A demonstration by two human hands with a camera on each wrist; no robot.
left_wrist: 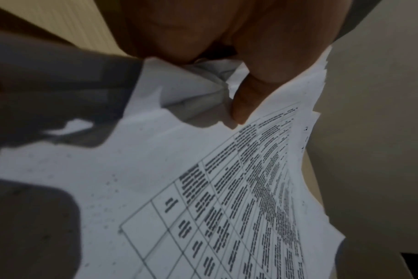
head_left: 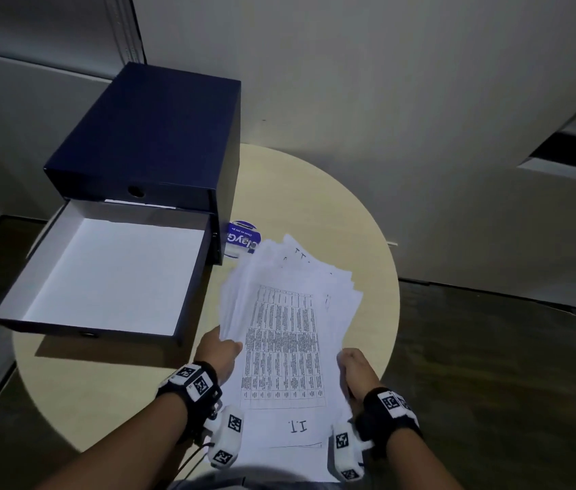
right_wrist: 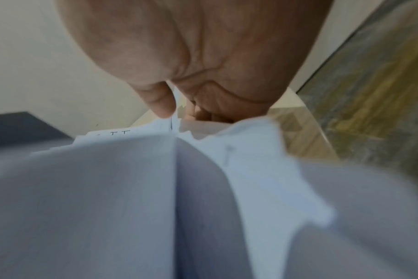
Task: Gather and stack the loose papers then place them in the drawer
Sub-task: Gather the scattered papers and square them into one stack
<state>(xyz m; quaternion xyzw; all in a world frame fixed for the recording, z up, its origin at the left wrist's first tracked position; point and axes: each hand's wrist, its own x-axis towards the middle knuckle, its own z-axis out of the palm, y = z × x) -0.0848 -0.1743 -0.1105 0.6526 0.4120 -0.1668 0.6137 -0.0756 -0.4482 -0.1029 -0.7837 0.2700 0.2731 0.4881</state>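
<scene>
A: Where is the stack of papers (head_left: 284,334), and which way does it run?

B: It is held over the round table (head_left: 332,206), just right of the open drawer (head_left: 102,270). Its long axis runs from the person's body away toward the wall, leaning slightly right at the far end. The top sheet carries a printed table, with "I.I." handwritten near the close edge.

A: How tidy are the edges?

B: Not squared. The far ends fan out in steps, and the side edges look ragged in both wrist views.

A: And the hands?

B: The left hand (head_left: 221,351) pinches the left long edge, thumb on top, crumpling the paper there. The right hand (head_left: 357,369) grips the right long edge with curled fingers, thumb pressed against the sheets.

A: Room to move?

B: The drawer is pulled well out from the dark blue drawer box (head_left: 152,136), its white floor bare, its right wall near the stack's left edge. A blue-labelled round tape roll (head_left: 242,238) lies between the box and the far corner of the stack. Bare tabletop lies to the right.
</scene>
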